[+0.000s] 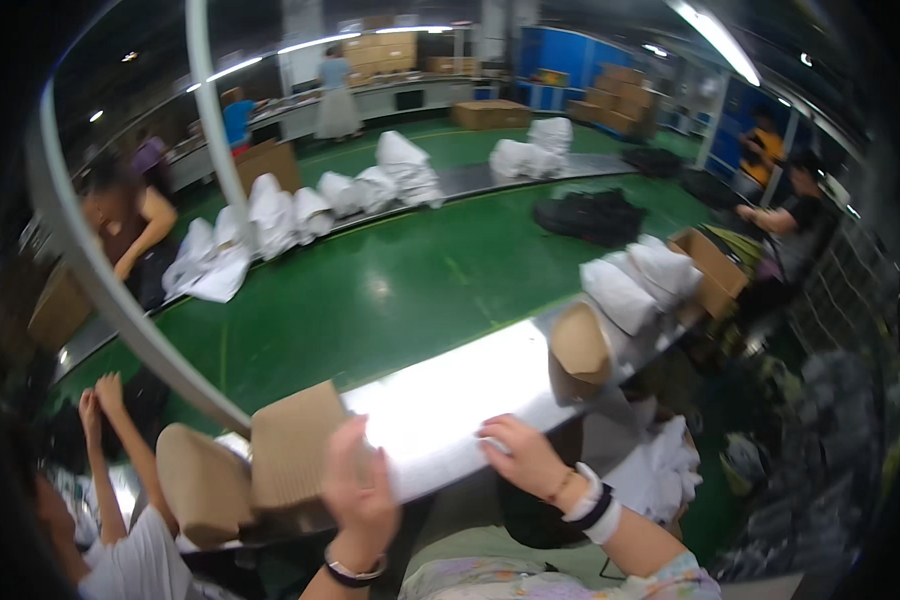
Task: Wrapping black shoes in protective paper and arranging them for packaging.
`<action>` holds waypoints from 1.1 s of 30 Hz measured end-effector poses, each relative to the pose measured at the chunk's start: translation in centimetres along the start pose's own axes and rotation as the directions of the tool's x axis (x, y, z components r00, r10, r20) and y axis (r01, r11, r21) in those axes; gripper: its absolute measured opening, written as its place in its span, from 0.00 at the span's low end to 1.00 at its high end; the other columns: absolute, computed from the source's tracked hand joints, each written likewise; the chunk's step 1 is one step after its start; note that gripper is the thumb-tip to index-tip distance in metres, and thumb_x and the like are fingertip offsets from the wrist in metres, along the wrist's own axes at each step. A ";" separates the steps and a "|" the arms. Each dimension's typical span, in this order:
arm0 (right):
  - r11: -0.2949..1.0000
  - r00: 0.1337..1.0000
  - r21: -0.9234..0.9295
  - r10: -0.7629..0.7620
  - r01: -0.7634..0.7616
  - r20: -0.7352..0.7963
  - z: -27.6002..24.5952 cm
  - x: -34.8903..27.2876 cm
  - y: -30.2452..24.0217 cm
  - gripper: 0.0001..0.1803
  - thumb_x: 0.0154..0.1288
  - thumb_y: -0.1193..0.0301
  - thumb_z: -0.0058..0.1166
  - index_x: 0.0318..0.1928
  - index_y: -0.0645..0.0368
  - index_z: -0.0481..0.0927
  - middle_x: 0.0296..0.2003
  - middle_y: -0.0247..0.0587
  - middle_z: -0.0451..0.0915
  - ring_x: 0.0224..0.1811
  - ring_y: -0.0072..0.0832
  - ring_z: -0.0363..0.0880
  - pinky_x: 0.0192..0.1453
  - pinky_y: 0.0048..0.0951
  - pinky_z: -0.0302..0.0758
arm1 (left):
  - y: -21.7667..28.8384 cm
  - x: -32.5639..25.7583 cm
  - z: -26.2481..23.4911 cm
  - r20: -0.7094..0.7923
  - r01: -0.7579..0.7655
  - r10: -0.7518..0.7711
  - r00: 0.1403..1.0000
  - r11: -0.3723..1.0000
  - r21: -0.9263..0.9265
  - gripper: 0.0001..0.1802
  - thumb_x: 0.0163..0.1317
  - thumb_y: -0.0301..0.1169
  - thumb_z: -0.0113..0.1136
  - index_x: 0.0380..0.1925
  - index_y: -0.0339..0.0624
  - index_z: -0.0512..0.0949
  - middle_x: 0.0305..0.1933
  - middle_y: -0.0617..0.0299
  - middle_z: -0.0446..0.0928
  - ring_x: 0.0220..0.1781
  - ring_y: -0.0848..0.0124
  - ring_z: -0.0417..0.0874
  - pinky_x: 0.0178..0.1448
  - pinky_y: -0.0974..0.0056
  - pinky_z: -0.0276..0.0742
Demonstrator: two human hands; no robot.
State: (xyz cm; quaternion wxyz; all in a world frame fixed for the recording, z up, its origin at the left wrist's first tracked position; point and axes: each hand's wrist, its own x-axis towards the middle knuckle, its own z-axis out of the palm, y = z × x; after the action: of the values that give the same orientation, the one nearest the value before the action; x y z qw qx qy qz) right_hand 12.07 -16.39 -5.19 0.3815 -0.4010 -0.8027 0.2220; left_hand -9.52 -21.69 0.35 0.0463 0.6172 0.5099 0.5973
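While both forearms are reaching in from the near side, the left grip (365,490) is hovering, blurred, with thumb and fingers spread apart, and the right grip (522,458) is curling loosely, fingers and thumb apart, with nothing showing between them. Just left of the left grip, and well apart from the right one, the ribbed brown cardboard (295,450) is resting; whether the left fingers are touching its edge, I cannot tell. It is probably sitting there to be within easy reach of that hand. Beside it, farther left, a bent brown piece (202,485) is standing, perhaps belonging to the same supply. Between the two grips, the metal counter (450,400) is glaring with reflected light. At the left, a co-worker's raised hands (111,393) are meeting, too small to show what they are holding.

Farther right, a curved brown card (580,345) is standing on the counter, its bend seemingly helping it to stay upright. Just beyond it, white bundles (625,295) are crowding together, perhaps grouped to be out of the hands' way, and an open carton (715,270) is sitting beside them. Across the green floor (370,285), a far counter (470,181) is carrying a row of white-wrapped shapes (272,215).
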 end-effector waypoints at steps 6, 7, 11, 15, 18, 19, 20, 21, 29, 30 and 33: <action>0.800 0.899 0.426 0.313 -0.423 0.305 7.8 2.5 -3.3 0.14 0.63 0.65 0.49 0.39 0.64 0.78 0.30 0.42 0.78 0.31 0.27 0.78 0.33 0.26 0.73 | -4.9 1.8 -6.4 0.116 -0.041 -0.056 0.992 0.720 0.693 0.26 0.57 0.34 0.56 0.55 0.34 0.68 0.61 0.44 0.65 0.66 0.46 0.58 0.66 0.48 0.53; 0.639 0.803 0.488 0.436 -0.594 0.405 8.6 3.3 -4.0 0.16 0.65 0.62 0.47 0.43 0.63 0.76 0.32 0.40 0.78 0.33 0.26 0.78 0.34 0.25 0.74 | -5.3 1.7 -6.3 0.092 -0.017 -0.071 0.993 0.694 0.720 0.26 0.57 0.34 0.56 0.55 0.34 0.68 0.61 0.44 0.65 0.66 0.46 0.58 0.66 0.48 0.53; 0.371 0.652 0.539 0.498 -0.757 0.572 12.0 6.4 -5.0 0.23 0.67 0.57 0.44 0.52 0.62 0.70 0.36 0.39 0.77 0.34 0.26 0.78 0.34 0.24 0.75 | -7.8 0.6 -5.2 0.257 -0.028 -0.280 0.925 0.623 0.781 0.30 0.57 0.43 0.56 0.59 0.45 0.66 0.65 0.50 0.61 0.68 0.47 0.56 0.64 0.39 0.51; 0.332 0.635 0.542 0.426 -0.772 0.645 14.4 8.9 -4.7 0.16 0.66 0.61 0.47 0.41 0.62 0.75 0.31 0.36 0.76 0.32 0.22 0.77 0.32 0.24 0.76 | -8.4 -0.8 -4.7 0.356 -0.145 -0.262 0.897 0.586 0.797 0.31 0.59 0.51 0.52 0.60 0.52 0.66 0.66 0.51 0.60 0.67 0.45 0.56 0.60 0.32 0.50; 0.352 0.694 0.598 0.399 -0.720 0.599 13.7 9.0 -3.6 0.13 0.65 0.65 0.48 0.34 0.63 0.76 0.27 0.35 0.76 0.27 0.22 0.77 0.28 0.21 0.76 | -7.5 -0.3 -3.4 0.325 -0.106 -0.280 0.903 0.588 0.802 0.32 0.57 0.55 0.51 0.60 0.54 0.67 0.65 0.51 0.61 0.65 0.45 0.58 0.59 0.33 0.52; 0.372 0.705 0.598 0.391 -0.710 0.592 13.2 8.8 -3.4 0.12 0.65 0.65 0.49 0.33 0.63 0.75 0.26 0.35 0.76 0.25 0.22 0.77 0.27 0.21 0.76 | -6.9 -0.1 -3.0 0.316 -0.079 -0.294 0.902 0.609 0.790 0.33 0.56 0.56 0.52 0.59 0.54 0.68 0.64 0.51 0.63 0.64 0.45 0.59 0.59 0.33 0.52; 0.344 0.694 0.604 0.401 -0.719 0.598 12.7 8.5 -3.3 0.13 0.65 0.66 0.49 0.32 0.64 0.76 0.23 0.35 0.76 0.22 0.22 0.77 0.25 0.21 0.76 | -6.5 0.0 -2.6 0.297 -0.065 -0.302 0.906 0.593 0.803 0.32 0.56 0.56 0.51 0.59 0.55 0.69 0.64 0.52 0.63 0.64 0.47 0.60 0.59 0.33 0.52; 0.347 0.697 0.605 0.404 -0.716 0.593 12.4 8.4 -2.9 0.13 0.65 0.66 0.49 0.32 0.64 0.76 0.23 0.35 0.76 0.22 0.22 0.77 0.25 0.21 0.76 | -6.8 0.2 -2.3 0.300 -0.068 -0.297 0.907 0.597 0.799 0.32 0.56 0.56 0.51 0.59 0.55 0.69 0.64 0.52 0.63 0.64 0.47 0.60 0.59 0.33 0.52; 0.285 0.735 0.696 0.444 -0.659 0.513 13.8 6.3 -2.2 0.11 0.65 0.66 0.48 0.33 0.61 0.78 0.23 0.32 0.76 0.23 0.18 0.74 0.25 0.19 0.72 | -8.6 0.6 -1.5 0.516 -0.254 -0.201 0.833 0.690 0.678 0.34 0.58 0.56 0.48 0.61 0.52 0.66 0.68 0.54 0.57 0.71 0.51 0.51 0.66 0.34 0.40; 0.277 0.763 0.740 0.452 -0.613 0.463 14.1 6.1 -2.3 0.12 0.66 0.66 0.48 0.32 0.62 0.78 0.22 0.32 0.75 0.20 0.17 0.72 0.23 0.18 0.71 | -8.6 0.5 -1.6 0.518 -0.251 -0.208 0.829 0.690 0.679 0.34 0.58 0.56 0.48 0.61 0.52 0.66 0.68 0.54 0.57 0.71 0.51 0.51 0.66 0.34 0.40; 0.250 0.777 0.777 0.461 -0.577 0.429 14.2 5.4 -2.7 0.12 0.66 0.66 0.48 0.32 0.61 0.78 0.22 0.32 0.76 0.21 0.17 0.72 0.24 0.18 0.70 | -8.7 0.6 -1.7 0.511 -0.299 -0.130 0.850 0.678 0.671 0.32 0.57 0.56 0.50 0.58 0.53 0.69 0.66 0.55 0.60 0.68 0.51 0.56 0.62 0.32 0.45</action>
State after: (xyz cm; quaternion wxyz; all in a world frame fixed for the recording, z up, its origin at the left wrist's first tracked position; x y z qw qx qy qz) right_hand -2.52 -14.27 -9.76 0.3896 -0.3711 -0.4078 0.7377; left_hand -16.01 -18.13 -4.53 -0.0965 0.7445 0.6420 0.1558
